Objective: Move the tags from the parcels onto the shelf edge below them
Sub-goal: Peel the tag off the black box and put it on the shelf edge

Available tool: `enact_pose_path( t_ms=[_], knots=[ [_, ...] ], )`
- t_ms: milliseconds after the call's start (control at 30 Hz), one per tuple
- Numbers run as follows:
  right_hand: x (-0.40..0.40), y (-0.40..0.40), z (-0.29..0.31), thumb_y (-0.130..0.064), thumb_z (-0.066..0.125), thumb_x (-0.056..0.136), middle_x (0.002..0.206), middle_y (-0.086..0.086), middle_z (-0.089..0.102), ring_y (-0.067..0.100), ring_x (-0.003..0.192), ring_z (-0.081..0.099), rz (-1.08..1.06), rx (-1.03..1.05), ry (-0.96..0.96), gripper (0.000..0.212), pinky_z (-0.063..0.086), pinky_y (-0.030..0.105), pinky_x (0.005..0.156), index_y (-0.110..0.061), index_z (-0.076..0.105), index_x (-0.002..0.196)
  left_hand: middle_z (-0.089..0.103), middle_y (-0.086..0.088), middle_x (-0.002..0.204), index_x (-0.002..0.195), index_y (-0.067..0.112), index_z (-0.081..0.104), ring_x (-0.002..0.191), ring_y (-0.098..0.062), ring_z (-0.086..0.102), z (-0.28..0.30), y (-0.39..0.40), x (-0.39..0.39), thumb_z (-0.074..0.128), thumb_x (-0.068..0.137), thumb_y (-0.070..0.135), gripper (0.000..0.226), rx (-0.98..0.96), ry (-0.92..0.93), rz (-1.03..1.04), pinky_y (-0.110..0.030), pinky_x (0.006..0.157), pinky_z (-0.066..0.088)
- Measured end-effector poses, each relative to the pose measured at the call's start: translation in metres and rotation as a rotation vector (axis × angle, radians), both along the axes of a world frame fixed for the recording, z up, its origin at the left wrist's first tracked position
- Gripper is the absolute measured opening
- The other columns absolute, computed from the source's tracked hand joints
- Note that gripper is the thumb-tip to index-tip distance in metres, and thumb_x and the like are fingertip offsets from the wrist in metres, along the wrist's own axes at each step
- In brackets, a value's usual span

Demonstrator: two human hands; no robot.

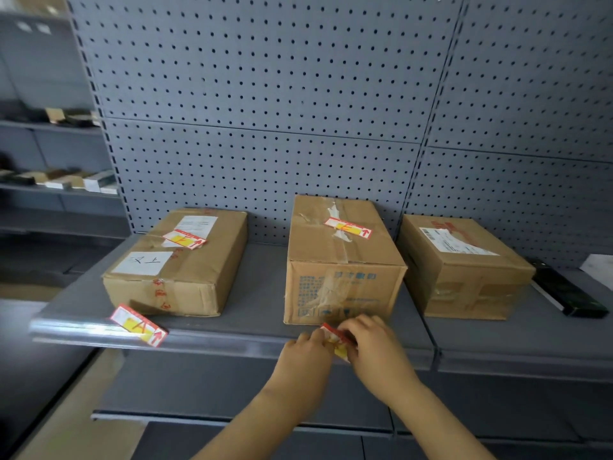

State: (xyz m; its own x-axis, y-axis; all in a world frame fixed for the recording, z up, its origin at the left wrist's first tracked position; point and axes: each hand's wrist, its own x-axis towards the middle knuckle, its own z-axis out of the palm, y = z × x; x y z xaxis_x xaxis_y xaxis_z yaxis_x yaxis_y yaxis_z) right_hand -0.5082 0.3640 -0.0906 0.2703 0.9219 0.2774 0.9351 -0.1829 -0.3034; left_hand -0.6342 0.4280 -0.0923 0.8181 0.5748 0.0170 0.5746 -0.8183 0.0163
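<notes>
Pegboard (265, 94) backs grey shelf (252, 293) carrying three parcels (341, 260).

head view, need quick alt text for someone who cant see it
Both hands, left hand and right hand, press a red and yellow tag at the shelf edge below the middle parcel. Another tag sits on the edge below the left parcel; both parcels have tags on top, the right parcel none.
</notes>
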Motion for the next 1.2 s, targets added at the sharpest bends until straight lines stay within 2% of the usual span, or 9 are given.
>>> enact_pose_path(
  t_ms=[267,400,533,667,800,933,1200],
  knots=[
    [-0.014,0.007,0.009,-0.017,0.058,0.088,0.105,-0.007,0.059,0.019,0.103,0.048,-0.045,0.061,-0.011,0.017,0.043,0.032,0.085,-0.025,0.061,0.102,0.053,-0.011,0.121,0.117,0.011,0.053,0.107,-0.032,0.054,0.01,0.013,-0.017,0.058,0.082,0.004,0.037,0.031,-0.01,0.015,-0.04,0.085,0.045],
    [-0.026,0.012,0.015,-0.023,0.056,0.09,0.107,-0.009,0.059,0.016,0.104,0.047,-0.05,0.089,0.008,0.016,0.042,0.029,0.085,-0.025,0.061,0.105,0.055,-0.012,0.118,0.118,0.011,0.053,0.105,-0.033,0.056,0.021,0.016,-0.023,0.054,0.086,0.005,0.033,0.057,-0.032,0.017,-0.041,0.083,0.045],
    [-0.033,0.017,0.017,-0.014,0.055,0.089,0.102,-0.009,0.062,0.016,0.101,0.05,-0.074,0.129,0.019,0.019,0.042,0.027,0.079,-0.025,0.062,0.101,0.056,-0.01,0.117,0.118,0.015,0.054,0.103,-0.031,0.057,0.026,0.019,-0.03,0.055,0.086,0.007,0.033,0.091,-0.056,0.035,-0.038,0.082,0.044],
    [-0.032,0.014,0.02,-0.012,0.056,0.087,0.099,-0.009,0.063,0.015,0.099,0.051,-0.103,0.133,0.06,0.018,0.045,0.029,0.079,-0.026,0.063,0.098,0.057,-0.01,0.116,0.116,0.015,0.055,0.1,-0.03,0.059,0.029,0.019,-0.029,0.053,0.085,0.005,0.033,0.103,-0.117,0.007,-0.036,0.08,0.044],
    [-0.019,-0.002,0.024,-0.016,0.054,0.091,0.106,-0.008,0.063,0.015,0.103,0.05,-0.166,0.119,0.046,0.019,0.045,0.028,0.084,-0.026,0.062,0.105,0.058,-0.004,0.119,0.117,0.018,0.054,0.104,-0.026,0.058,0.038,0.011,-0.012,0.052,0.086,0.007,0.033,0.112,-0.184,-0.052,-0.035,0.085,0.045],
    [0.005,-0.026,0.026,-0.014,0.052,0.091,0.112,-0.004,0.062,0.019,0.107,0.049,-0.274,0.079,0.016,0.024,0.045,0.03,0.085,-0.023,0.06,0.112,0.056,-0.007,0.12,0.117,0.016,0.052,0.106,-0.028,0.056,0.052,-0.004,0.016,0.052,0.088,0.011,0.03,0.101,-0.172,-0.146,-0.037,0.086,0.045],
    [0.059,-0.098,0.033,-0.015,0.049,0.093,0.109,0.003,0.063,0.021,0.107,0.051,-0.526,0.028,0.009,0.021,0.043,0.03,0.083,-0.019,0.06,0.111,0.055,-0.007,0.115,0.11,0.015,0.053,0.107,-0.027,0.054,0.057,-0.041,0.09,0.048,0.092,0.018,0.019,0.124,-0.149,-0.376,-0.036,0.085,0.042]
  ],
)
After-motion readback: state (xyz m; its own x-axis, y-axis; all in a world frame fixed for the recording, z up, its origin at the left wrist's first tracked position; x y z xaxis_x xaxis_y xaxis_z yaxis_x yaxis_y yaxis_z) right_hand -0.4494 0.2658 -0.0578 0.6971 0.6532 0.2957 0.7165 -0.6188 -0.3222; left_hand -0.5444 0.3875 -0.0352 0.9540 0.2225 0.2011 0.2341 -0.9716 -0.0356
